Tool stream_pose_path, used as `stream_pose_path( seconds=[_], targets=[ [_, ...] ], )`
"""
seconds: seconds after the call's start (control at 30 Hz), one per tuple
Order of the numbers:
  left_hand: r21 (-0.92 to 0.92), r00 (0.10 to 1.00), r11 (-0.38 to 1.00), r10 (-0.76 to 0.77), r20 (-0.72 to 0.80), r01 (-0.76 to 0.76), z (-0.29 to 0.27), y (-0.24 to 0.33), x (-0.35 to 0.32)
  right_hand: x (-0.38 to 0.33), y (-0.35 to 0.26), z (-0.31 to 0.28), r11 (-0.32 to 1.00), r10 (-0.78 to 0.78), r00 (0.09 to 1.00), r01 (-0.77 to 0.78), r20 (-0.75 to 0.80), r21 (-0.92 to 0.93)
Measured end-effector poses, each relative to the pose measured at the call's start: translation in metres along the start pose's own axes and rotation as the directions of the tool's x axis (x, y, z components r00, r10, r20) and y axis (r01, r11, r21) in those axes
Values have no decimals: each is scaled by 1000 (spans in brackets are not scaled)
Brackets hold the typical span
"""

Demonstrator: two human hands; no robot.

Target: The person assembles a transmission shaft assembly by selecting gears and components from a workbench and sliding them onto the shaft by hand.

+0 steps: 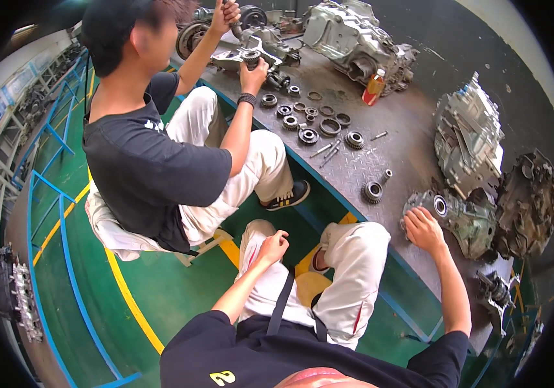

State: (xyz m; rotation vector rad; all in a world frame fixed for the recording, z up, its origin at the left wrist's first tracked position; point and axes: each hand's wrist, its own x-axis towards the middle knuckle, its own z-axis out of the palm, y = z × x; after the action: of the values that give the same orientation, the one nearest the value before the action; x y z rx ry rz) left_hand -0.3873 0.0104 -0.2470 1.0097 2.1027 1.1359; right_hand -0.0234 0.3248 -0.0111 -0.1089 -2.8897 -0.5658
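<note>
My left hand (274, 247) rests on my left thigh with its fingers curled in loosely, and I see nothing in them. On the right, my right hand (424, 229) grips the near left end of a grey metal gearbox housing (468, 223) lying on the workbench. A round bearing (440, 205) sits in that housing, just beyond my fingers. My fingertips are partly hidden against the casing. Left of the housing, a gear (372, 192) and a small cylindrical part (387, 174) stand on the bench top.
A co-worker (160, 142) sits at my left, holding a gear (250, 58) and a tool. Several gears and rings (330, 127) and pins (330, 155) lie on the workbench (413, 145). Large casings (471, 136) and a drink bottle (374, 87) stand farther back. Blue rails (63, 239) run along the left.
</note>
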Motion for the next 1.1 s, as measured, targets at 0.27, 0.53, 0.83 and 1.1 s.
stream_pose_path(
  seconds=[0.27, 0.53, 0.83, 1.1],
  targets=[
    [-343, 984, 936, 16, -179, -77, -80, -26, 43, 89, -28, -29, 920, 326, 940, -292, -97, 261],
    [-253, 996, 967, -5, -84, -16, -46, -54, 30, 396, -12, -28, 849, 235, 881, 19, -411, 528],
    [-165, 995, 986, -7, -97, -9, -31, -34, 72, 654, 47, 25, 932, 159, 868, 26, -471, 362],
    [-168, 987, 985, -68, -145, 43, -57, -49, 66, 629, 50, -24, 971, 234, 662, -131, -712, 198]
  ],
)
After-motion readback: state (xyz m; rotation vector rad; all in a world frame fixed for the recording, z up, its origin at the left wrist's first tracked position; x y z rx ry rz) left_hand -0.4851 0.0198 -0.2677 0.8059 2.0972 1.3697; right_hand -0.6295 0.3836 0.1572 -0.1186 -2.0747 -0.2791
